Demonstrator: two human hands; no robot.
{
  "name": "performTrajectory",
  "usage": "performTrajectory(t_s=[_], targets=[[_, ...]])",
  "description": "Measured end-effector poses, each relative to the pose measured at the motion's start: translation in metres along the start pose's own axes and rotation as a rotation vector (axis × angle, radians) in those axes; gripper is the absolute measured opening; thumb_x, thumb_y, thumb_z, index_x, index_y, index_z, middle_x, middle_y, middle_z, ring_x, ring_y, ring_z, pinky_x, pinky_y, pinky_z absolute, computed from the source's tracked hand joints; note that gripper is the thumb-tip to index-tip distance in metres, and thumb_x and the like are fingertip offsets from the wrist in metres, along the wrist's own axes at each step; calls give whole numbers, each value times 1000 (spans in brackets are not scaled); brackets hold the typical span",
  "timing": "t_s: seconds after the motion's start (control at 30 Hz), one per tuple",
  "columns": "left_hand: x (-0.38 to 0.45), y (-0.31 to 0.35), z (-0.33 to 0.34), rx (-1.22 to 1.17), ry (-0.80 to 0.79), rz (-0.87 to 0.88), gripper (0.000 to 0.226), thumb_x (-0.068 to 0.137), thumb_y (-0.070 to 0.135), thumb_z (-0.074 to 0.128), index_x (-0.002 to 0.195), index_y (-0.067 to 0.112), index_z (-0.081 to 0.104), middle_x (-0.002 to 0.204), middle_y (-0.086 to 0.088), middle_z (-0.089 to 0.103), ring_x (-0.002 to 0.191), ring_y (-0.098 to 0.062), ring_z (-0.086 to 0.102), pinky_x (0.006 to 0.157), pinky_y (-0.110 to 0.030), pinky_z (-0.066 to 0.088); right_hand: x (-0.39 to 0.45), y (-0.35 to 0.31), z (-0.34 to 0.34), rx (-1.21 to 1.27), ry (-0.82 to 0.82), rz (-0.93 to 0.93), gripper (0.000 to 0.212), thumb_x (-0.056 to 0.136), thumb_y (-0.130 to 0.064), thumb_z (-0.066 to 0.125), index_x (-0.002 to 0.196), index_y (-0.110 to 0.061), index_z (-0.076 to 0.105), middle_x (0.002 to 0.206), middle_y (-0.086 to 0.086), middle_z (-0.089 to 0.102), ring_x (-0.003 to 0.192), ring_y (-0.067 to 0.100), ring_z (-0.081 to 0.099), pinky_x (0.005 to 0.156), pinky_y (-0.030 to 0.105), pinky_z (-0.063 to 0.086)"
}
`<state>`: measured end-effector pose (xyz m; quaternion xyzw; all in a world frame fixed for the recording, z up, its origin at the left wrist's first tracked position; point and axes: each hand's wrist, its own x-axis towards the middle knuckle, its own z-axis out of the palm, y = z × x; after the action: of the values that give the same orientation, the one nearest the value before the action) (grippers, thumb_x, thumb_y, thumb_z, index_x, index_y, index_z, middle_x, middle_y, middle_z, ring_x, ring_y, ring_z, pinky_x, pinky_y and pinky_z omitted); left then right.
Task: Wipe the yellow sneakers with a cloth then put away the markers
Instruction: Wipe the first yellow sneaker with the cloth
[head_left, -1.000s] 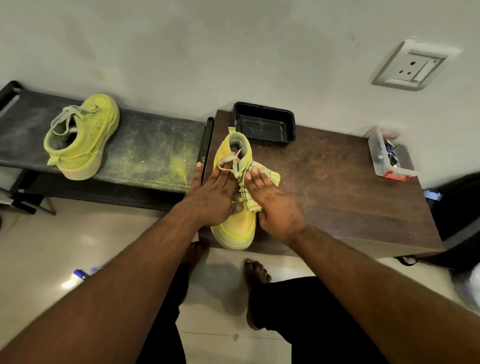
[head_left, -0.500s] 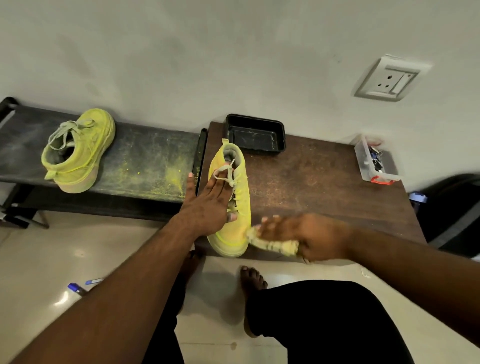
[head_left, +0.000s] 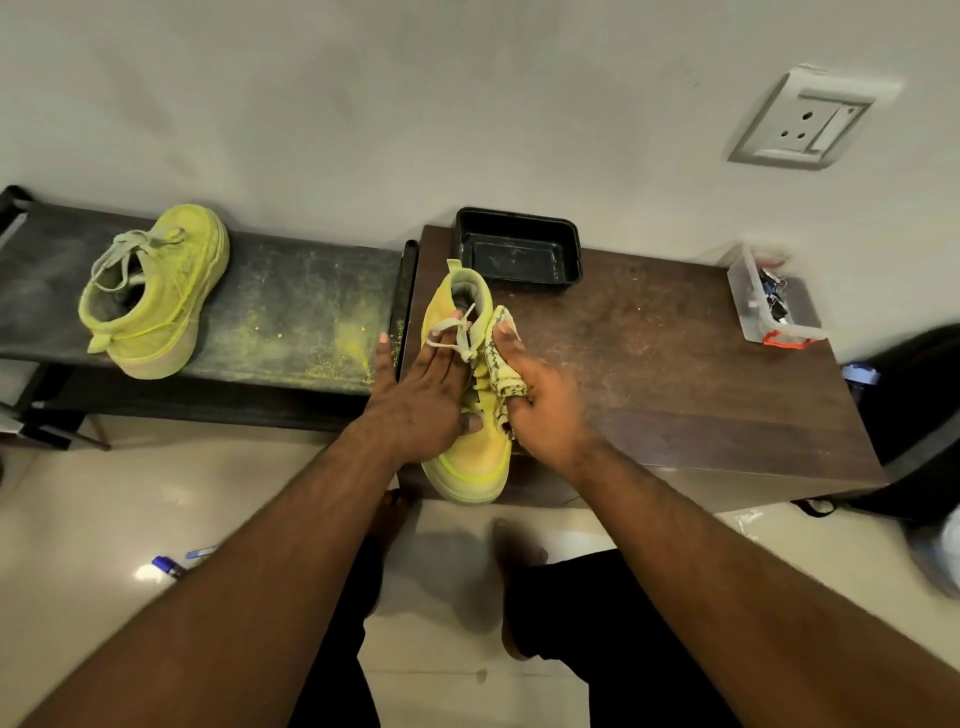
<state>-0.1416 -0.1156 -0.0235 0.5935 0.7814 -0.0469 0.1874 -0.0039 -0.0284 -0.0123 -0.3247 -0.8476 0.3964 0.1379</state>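
One yellow sneaker (head_left: 470, 457) stands on the left end of the brown wooden table (head_left: 675, 374), toe toward me. My left hand (head_left: 415, 395) lies flat on its laces with straight fingers. My right hand (head_left: 545, 405) holds a yellowish patterned cloth (head_left: 501, 364) against the sneaker's right side. A second yellow sneaker (head_left: 156, 291) sits on the dark bench (head_left: 291, 317) to the left. Two blue-capped markers (head_left: 171, 564) lie on the floor at lower left.
A black tray (head_left: 519, 249) sits at the table's back edge. A clear plastic box (head_left: 769, 306) with clips stands at the back right. Yellow dust covers the bench. A wall socket (head_left: 805, 122) is above. A dark bag (head_left: 914, 405) stands to the right.
My right hand swept the cloth down to the sneaker's toe at the table's front edge, then came back up along the sneaker's right side near the laces. My left hand stayed on the sneaker.
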Motion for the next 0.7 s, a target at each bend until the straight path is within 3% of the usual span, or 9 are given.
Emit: performTrajectory(t_s=[0.13, 0.27, 0.33, 0.43, 0.53, 0.6, 0.7], targets=[[0, 1, 0, -4, 3, -5, 86, 95, 58, 31, 146, 15, -24, 153, -3, -33, 132, -13, -39, 100, -63, -25, -18, 10, -19, -266, -235, -83, 81, 74, 17, 48, 146, -16, 33, 154, 4, 27, 143, 12, 23, 118, 27, 19], [-1, 2, 0, -5, 10, -3, 87, 96, 56, 32, 146, 15, -25, 153, -3, -34, 126, -12, -41, 98, -62, -27, -45, 12, -30, -346, -474, -122, 81, 73, 18, 43, 146, -17, 35, 154, -1, 25, 142, 5, 18, 116, 18, 17], [-3, 3, -1, -2, 37, 7, 86, 95, 57, 32, 147, 17, -22, 154, -3, -32, 130, -13, -39, 100, -62, -26, -52, 9, -44, -319, -600, -116, 73, 75, 15, 46, 141, -19, 45, 149, -3, 36, 136, 1, 28, 112, 9, 18], [-5, 2, -1, -2, 117, 3, 85, 94, 57, 37, 150, 19, -14, 155, -1, -29, 140, -17, -30, 106, -61, -21, -61, 9, -64, -312, -748, -31, 59, 79, 6, 51, 130, -22, 58, 131, -5, 60, 118, 7, 57, 102, 24, 43], [-7, 6, -1, -36, 182, -18, 89, 92, 55, 44, 151, 21, -14, 155, 2, -28, 145, -16, -19, 105, -55, -24, -69, 4, -76, 134, -532, 195, 44, 86, 9, 55, 111, -25, 68, 104, -22, 69, 101, -5, 63, 88, 17, 50], [-8, 8, -1, -58, 204, -46, 91, 91, 53, 47, 151, 22, -14, 156, 3, -28, 146, -15, -15, 105, -51, -26, -63, 2, -82, 424, -314, 345, 47, 82, 17, 53, 99, -23, 69, 90, -13, 74, 91, 4, 68, 82, 26, 55], [-6, 12, -2, -56, 204, -64, 88, 90, 50, 52, 152, 20, -2, 157, 3, -22, 146, -14, -11, 107, -48, -25, -39, -1, -85, 490, -111, 367, 43, 81, 17, 52, 96, -20, 69, 89, 3, 74, 87, 22, 70, 81, 41, 57]])
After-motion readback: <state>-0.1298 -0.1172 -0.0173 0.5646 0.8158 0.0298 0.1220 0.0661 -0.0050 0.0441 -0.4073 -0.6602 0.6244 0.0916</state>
